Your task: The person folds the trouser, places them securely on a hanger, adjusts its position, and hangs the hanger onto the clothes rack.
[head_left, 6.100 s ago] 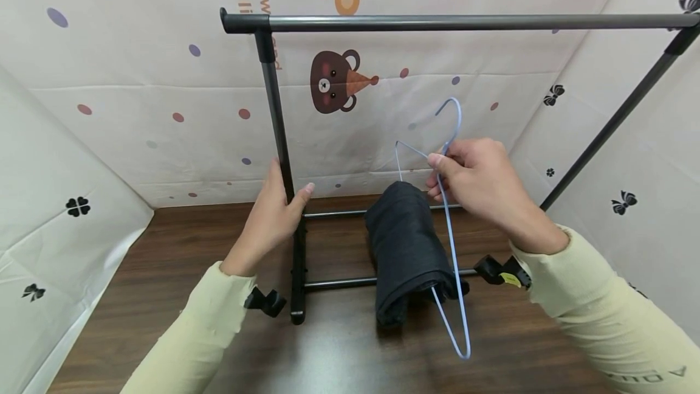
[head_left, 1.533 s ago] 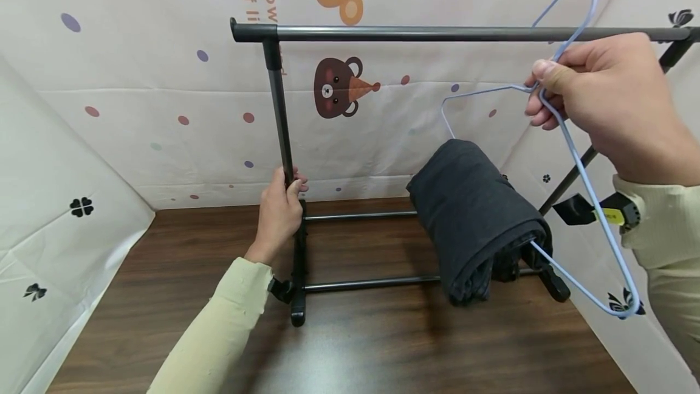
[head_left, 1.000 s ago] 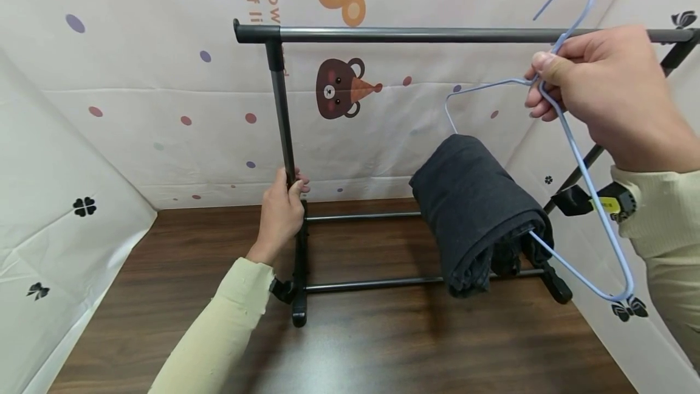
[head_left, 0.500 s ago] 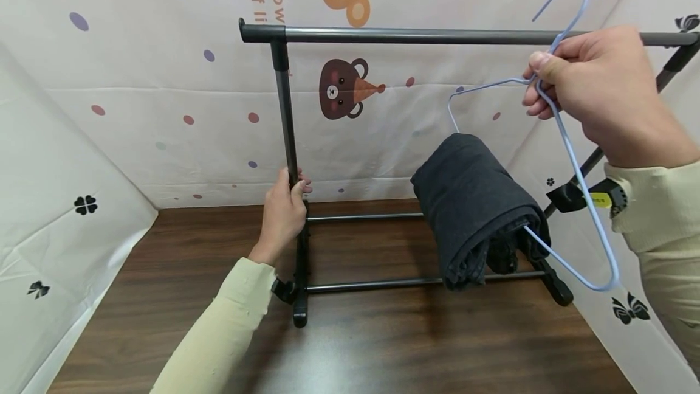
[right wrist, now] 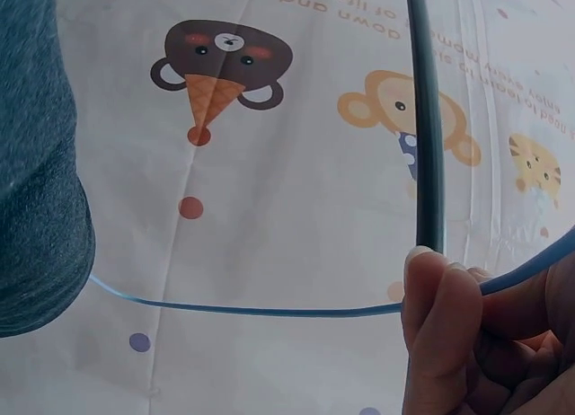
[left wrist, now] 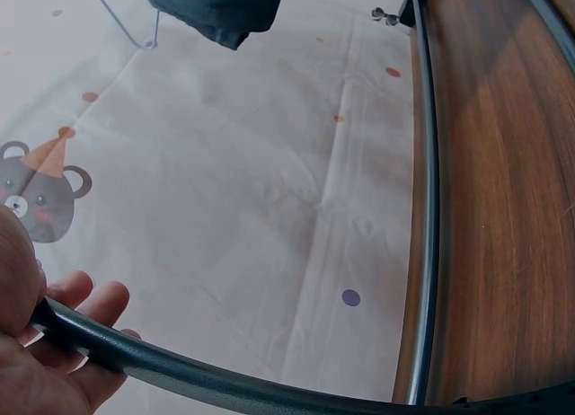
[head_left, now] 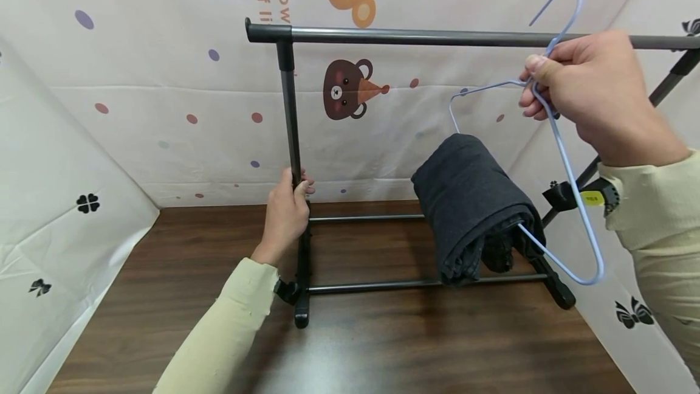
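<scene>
My left hand (head_left: 287, 211) grips the left upright post (head_left: 290, 108) of a black metal clothes rack. In the left wrist view, that hand's fingers (left wrist: 103, 298) wrap around the post. Up at the right, my right hand (head_left: 607, 96) pinches a light blue wire hanger (head_left: 588, 224) at its neck. A dark garment (head_left: 470, 199), folded thick, hangs over the hanger's lower bar. The hanger's hook rises past the top rail (head_left: 410, 36), overlapping it in the head view with its tip above the rail. Thumb and fingertips (right wrist: 431, 298) meet at the hanger in the right wrist view.
Two lower crossbars (head_left: 377, 286) join the rack's feet, which stand on a brown wood-grain surface (head_left: 383, 345). A right upright (head_left: 667, 84) slants behind my right arm. Printed white sheets (head_left: 164, 65) with cartoon animals enclose the back and sides.
Since the earliest frame, the hanger and garment have risen rightward to rail height, and my left fingers have curled round the post. Over the last second, the hanger has drifted slightly left.
</scene>
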{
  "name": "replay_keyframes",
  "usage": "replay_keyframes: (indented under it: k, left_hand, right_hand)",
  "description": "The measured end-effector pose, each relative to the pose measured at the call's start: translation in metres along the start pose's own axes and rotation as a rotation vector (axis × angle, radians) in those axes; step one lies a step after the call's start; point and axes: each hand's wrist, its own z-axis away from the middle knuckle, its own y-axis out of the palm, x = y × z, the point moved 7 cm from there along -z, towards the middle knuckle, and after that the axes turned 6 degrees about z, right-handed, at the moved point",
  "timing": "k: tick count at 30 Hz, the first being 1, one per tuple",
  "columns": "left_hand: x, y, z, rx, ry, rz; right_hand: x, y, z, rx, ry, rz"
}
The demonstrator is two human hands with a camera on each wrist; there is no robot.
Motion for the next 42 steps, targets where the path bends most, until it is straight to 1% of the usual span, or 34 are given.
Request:
replay_keyframes:
  k: [7, 14, 18, 38, 42]
  left_hand:
    - [0.0, 0.0, 0.001, 0.001, 0.007, -0.001]
    - [-0.002, 0.0, 0.001, 0.007, 0.036, -0.003]
    - [-0.001, 0.001, 0.001, 0.007, 0.047, -0.009]
    - [-0.001, 0.0, 0.001, 0.0, 0.044, 0.004]
    - [0.0, 0.001, 0.001, -0.001, 0.043, 0.004]
  right_hand:
    - [-0.001, 0.002, -0.004, 0.012, 0.021, -0.025]
    - [-0.001, 0.004, -0.004, 0.013, -0.011, 0.021]
    - [-0.002, 0.005, -0.004, 0.013, -0.02, 0.024]
    - [-0.006, 0.01, -0.011, 0.042, 0.0, 0.009]
    - [-0.006, 0.011, -0.013, 0.042, -0.001, 0.02]
